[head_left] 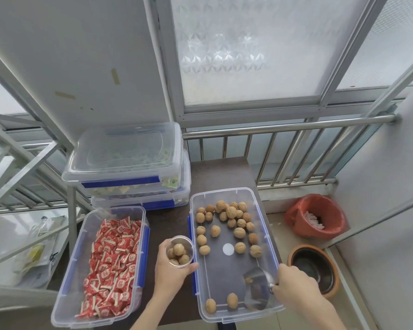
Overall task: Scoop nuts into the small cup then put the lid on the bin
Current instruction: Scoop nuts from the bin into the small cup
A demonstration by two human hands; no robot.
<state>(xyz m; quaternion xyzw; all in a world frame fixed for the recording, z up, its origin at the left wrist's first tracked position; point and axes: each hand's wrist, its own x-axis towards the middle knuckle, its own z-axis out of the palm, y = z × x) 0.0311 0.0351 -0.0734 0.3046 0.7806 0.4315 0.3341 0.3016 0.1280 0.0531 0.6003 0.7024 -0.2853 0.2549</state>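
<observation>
A clear plastic bin (270,236) with blue clips sits open on the dark table, holding several walnuts (231,213), mostly at its far end. My left hand (169,270) grips a small clear cup (179,251) just left of the bin; a few walnuts lie in the cup. My right hand (293,287) holds the handle of a metal scoop (256,290), whose bowl rests inside the bin's near right corner. The scoop looks empty. No loose lid for this bin is in sight.
An open bin of red wrapped candies (110,263) stands to the left. Two lidded bins (129,163) are stacked at the back of the table. A red-lined waste basket (315,215) and a dark pot (312,270) stand on the floor to the right, below a metal railing (284,127).
</observation>
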